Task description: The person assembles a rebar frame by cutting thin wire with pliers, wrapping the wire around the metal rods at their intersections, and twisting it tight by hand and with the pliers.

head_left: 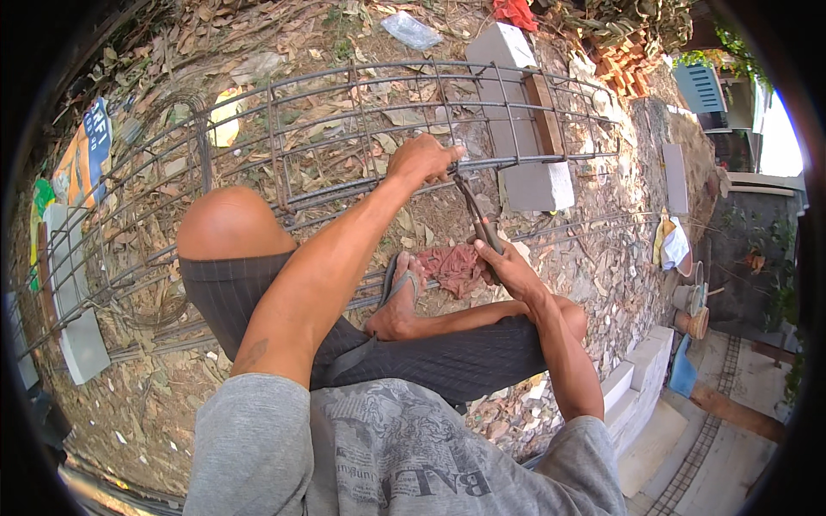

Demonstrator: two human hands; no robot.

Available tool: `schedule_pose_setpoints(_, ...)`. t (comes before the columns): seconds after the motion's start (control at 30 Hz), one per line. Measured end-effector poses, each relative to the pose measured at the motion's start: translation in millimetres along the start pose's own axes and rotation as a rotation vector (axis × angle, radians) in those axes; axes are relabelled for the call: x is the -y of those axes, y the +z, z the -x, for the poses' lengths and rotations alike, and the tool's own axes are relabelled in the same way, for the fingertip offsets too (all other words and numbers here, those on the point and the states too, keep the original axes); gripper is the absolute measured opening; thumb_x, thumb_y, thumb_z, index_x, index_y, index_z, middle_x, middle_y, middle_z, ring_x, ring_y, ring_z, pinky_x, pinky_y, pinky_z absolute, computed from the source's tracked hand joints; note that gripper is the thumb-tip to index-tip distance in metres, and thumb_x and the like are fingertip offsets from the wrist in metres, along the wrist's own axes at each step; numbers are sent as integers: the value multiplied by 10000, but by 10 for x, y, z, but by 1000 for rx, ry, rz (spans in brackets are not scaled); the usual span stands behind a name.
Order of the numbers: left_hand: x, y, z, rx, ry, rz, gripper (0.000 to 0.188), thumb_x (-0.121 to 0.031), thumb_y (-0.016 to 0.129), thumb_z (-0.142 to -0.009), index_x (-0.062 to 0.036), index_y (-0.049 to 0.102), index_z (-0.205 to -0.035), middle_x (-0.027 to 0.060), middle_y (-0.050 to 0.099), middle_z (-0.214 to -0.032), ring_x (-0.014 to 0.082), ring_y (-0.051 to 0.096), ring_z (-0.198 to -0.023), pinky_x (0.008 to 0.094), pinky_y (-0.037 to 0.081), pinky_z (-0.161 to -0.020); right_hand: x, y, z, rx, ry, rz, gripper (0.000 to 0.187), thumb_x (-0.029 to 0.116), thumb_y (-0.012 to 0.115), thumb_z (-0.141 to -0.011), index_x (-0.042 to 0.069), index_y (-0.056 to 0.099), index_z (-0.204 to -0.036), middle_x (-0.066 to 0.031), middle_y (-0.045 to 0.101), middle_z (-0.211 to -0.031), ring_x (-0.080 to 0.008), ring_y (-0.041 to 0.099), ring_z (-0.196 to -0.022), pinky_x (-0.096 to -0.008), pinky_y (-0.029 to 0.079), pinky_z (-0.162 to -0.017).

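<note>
In the head view, a long steel rebar cage (516, 161) lies across the ground, and everything else is placed by it. The right hand (512, 268), on the near side of the cage, is closed around the handles of dark pliers (483, 225), whose tip meets the cage's near rail, just left of the white blocks. The left hand (422, 160) is at that same rail, just left of the plier tip, its fingers curled and narrow; whether they pinch wire or the bar cannot be told.

The white blocks (538, 187) sit under the right part of the cage, with a wooden piece (544, 114) beside them among its bars. Another white block (82, 344) stands at the cage's left end. The left knee (232, 224) blocks the sight of part of its near side. Close in front of the cage are a sandalled foot (400, 297) and a crumpled reddish cloth (452, 268), with loose bars (594, 225) running along the ground to the right.

Beyond the far side lie a clear plastic bag (411, 31), a red scrap (514, 12) and, farther right, a heap of orange bricks (626, 64). An orange and blue sack (84, 155) lies by the left part. Dry leaves litter the ground around and beneath the cage.
</note>
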State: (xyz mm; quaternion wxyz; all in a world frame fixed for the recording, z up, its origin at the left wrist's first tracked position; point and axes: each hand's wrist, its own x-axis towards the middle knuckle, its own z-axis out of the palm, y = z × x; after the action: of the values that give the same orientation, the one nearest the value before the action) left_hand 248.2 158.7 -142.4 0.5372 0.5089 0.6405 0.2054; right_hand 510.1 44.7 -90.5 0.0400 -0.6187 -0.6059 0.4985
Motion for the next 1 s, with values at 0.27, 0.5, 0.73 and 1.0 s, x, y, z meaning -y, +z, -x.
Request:
schedule_pose_setpoints(0.27,24,-40,109,-61,-31,-36,601,-652,610,-858,-95,797,-733,87,724,-701,251,711,-744,420,546,-758,479,200,195,-354,-277,538,442,236,623,-958,105,541,-1373,-283,673,-912,-453,661,-841,-486,505,-703)
schedule_pose_setpoints(0.5,-131,-22,130,-56,-17,-128,603,-650,623,-853,-83,796,-738,105,711,-679,247,687,-688,410,523,-697,2,101,58,182,36,-593,464,275,718,-920,42,507,-1262,-100,648,-824,-257,645,-667,-388,502,-587)
schedule_pose_setpoints(0.73,-110,-33,160,-59,-21,-85,635,-659,594,-873,-52,772,-815,57,615,-570,130,482,-496,329,367,-483,203,-46,148,-169,-179,348,670,300,790,-776,15,441,-1272,-113,617,-872,-251,644,-661,-361,517,-560)
schedule_pose_setpoints(1.0,-197,18,232,-54,13,15,566,-574,615,-916,-30,771,-886,50,687,-648,100,486,-478,299,330,-460,5,266,118,-373,-196,279,479,362,646,-926,7,579,-1241,-73,600,-834,-187,601,-653,-337,463,-522)
